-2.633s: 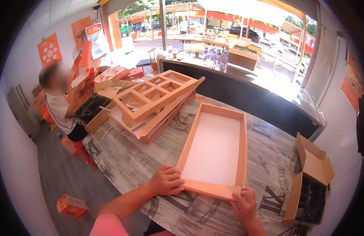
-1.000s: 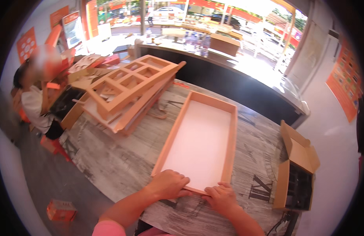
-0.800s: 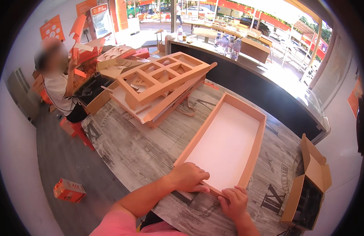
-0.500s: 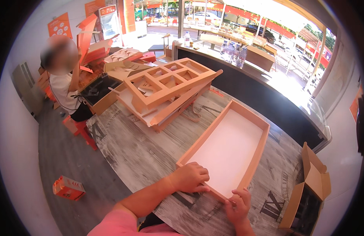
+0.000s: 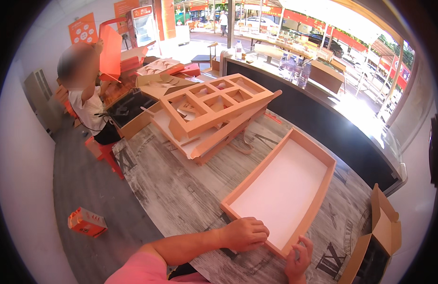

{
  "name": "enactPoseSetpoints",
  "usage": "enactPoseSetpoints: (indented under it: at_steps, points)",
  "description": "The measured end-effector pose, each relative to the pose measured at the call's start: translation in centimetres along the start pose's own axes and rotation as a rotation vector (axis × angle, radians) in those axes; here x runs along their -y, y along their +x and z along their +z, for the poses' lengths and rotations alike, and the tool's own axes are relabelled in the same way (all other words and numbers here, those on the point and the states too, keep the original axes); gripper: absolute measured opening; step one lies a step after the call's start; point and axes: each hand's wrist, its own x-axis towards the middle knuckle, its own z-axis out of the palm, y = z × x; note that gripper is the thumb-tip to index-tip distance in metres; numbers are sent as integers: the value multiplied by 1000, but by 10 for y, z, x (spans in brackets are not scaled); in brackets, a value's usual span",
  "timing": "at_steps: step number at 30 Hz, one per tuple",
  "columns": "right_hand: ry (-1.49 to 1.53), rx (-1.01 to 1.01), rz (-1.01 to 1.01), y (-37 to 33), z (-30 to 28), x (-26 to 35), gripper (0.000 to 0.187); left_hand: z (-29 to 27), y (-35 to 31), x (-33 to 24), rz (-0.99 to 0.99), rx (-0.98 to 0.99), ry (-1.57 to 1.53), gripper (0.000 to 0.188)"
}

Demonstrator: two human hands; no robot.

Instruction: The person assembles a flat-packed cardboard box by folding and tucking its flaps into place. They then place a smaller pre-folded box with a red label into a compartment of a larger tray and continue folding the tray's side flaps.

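Note:
A shallow rectangular cardboard tray (image 5: 308,142) with a white inside bottom lies at a slant on the wood-patterned table (image 5: 181,194) before me. My left hand (image 5: 245,234) is closed over its near wall, the curled fingers reaching past the rim; their tips are partly hidden. By the tray's near right corner is my right hand (image 5: 298,261), its fingers bent but apart, with nothing seen between them. Whether it touches the corner I cannot tell. Farther off, a cardboard divider frame (image 5: 207,124) with several compartments rests askew on another cardboard tray (image 5: 214,145).
An open brown box (image 5: 383,215) stands at the right table edge. Plastic bottles (image 5: 305,73) are on the counter behind. At the far left a person (image 5: 88,106) handles a red carton piece (image 5: 110,52) by a cardboard heap. An orange box (image 5: 87,222) lies on the floor.
My view has shifted slightly, so the scene sits farther right and lower. My right hand's fingers have loosened from the tray's corner. At far left, the person has raised an arm against the red carton.

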Motion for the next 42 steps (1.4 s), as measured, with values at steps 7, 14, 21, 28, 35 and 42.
enactPoseSetpoints:
  at_steps: [7, 14, 21, 28, 35, 42]
  points:
    - [-2, 11, -57, -8, 4, -3, 26, 2, 1, -2, -25, -21, -21, 17]
    - [24, -51, -15, -4, -1, 2, 39, 7, -3, -5, -123, -27, 40, 30]
    - [21, -132, 38, 2, -3, 2, 48, 3, -3, 6, -276, 37, 149, 35]
    - [-131, -245, -83, 11, -4, -13, 44, -53, -16, 38, -291, -6, 228, 28]
    - [-308, 7, -135, 16, -4, -17, 37, -66, -27, 62, -459, -431, 349, 24]
    - [-138, 67, -27, 11, 4, -14, 56, -33, -26, 51, -420, -271, 341, 28]
